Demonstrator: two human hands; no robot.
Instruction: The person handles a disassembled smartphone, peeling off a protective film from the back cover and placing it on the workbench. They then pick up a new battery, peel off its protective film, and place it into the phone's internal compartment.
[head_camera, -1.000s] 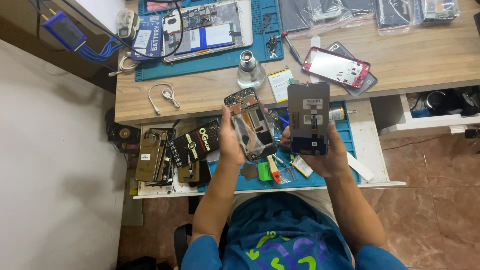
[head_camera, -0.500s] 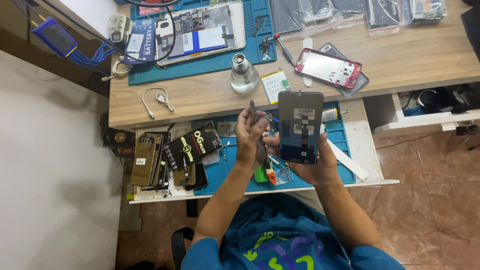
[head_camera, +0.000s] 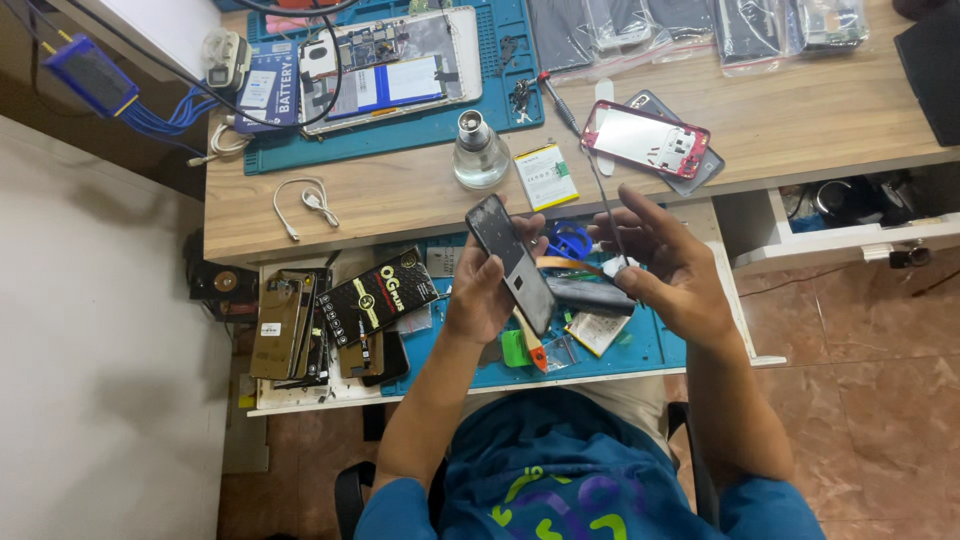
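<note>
The left hand (head_camera: 480, 290) is gripping a dark phone frame (head_camera: 512, 262) tilted above the blue mat (head_camera: 640, 345) of the pulled-out drawer, while the right hand (head_camera: 665, 265), half open just beside it, is pinching a thin flat screen panel (head_camera: 590, 295) seen edge-on.

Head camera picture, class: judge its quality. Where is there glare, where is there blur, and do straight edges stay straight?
Head view: even, soft light with faint shadows; a pale glare on the red-framed phone and a glint on the glass bottle; the left hand with its dark phone panel and the right hand are slightly soft; the wooden desk edge slopes and bows a little, a wide-lens effect.
</note>
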